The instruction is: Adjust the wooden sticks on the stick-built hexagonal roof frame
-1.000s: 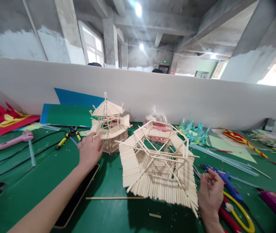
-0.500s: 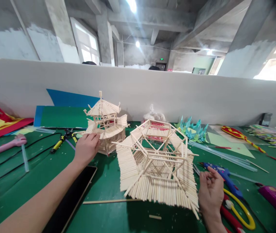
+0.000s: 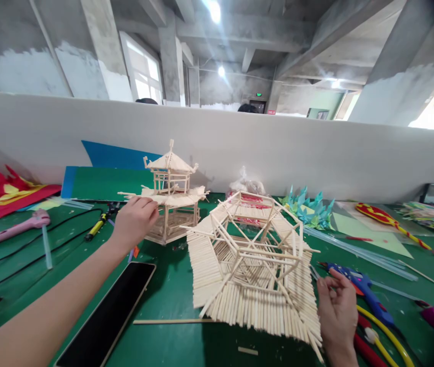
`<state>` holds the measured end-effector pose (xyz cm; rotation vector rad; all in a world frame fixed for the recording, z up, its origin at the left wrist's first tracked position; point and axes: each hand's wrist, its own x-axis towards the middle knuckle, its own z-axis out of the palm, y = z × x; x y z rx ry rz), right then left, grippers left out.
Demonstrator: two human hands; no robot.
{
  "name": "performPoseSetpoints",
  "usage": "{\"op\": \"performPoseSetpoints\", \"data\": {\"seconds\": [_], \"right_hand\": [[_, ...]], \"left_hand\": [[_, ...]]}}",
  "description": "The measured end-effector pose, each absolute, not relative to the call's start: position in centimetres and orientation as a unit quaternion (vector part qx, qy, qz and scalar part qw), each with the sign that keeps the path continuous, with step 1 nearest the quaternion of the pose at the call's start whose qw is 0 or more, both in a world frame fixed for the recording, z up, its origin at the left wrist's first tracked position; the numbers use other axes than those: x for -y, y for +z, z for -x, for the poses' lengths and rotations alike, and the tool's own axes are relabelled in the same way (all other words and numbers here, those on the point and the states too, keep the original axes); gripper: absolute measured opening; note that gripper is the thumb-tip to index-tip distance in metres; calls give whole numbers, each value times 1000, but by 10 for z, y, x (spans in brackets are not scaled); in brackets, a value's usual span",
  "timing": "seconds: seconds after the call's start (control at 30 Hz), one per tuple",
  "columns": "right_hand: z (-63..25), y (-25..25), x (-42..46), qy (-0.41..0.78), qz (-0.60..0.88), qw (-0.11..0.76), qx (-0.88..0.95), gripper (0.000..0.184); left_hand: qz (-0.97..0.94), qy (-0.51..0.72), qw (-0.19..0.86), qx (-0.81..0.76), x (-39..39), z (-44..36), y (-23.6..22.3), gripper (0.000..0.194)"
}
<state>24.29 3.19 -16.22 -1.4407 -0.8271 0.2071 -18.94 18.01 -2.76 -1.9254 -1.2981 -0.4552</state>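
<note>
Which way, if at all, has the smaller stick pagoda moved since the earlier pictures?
Yes: the smaller stick pagoda has turned, and its upper roof has shifted slightly right against the blue sheet.

L forearm (image 3: pixel 62 300) bare for all that shows, L hand (image 3: pixel 136 219) & R hand (image 3: pixel 337 312) bare too.

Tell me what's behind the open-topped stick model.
Behind the open-topped stick model sits a clear plastic bag with something red low down, a teal spiky piece to the right, and a white partition beyond. The model's sticks partly cover the red, so I cannot identify it.
</note>
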Motion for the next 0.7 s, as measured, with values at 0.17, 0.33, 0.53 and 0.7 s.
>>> {"op": "performPoseSetpoints", "data": {"seconds": [0.17, 0.33, 0.53, 0.7], "right_hand": [[-242, -162, -31, 109, 644, 663, 366, 54], [-239, -160, -30, 118, 661, 645, 364, 58], [-238, -158, -29, 121, 686, 621, 359, 59], [-239, -160, -29, 126, 695, 606, 365, 61]], "left_hand": [[762, -149, 399, 487, -174, 186, -22, 18], [767, -113, 418, 473, -167, 176, -22, 18], [760, -88, 439, 471, -158, 163, -29, 18], [755, -73, 448, 473, -154, 156, -34, 16]]}}
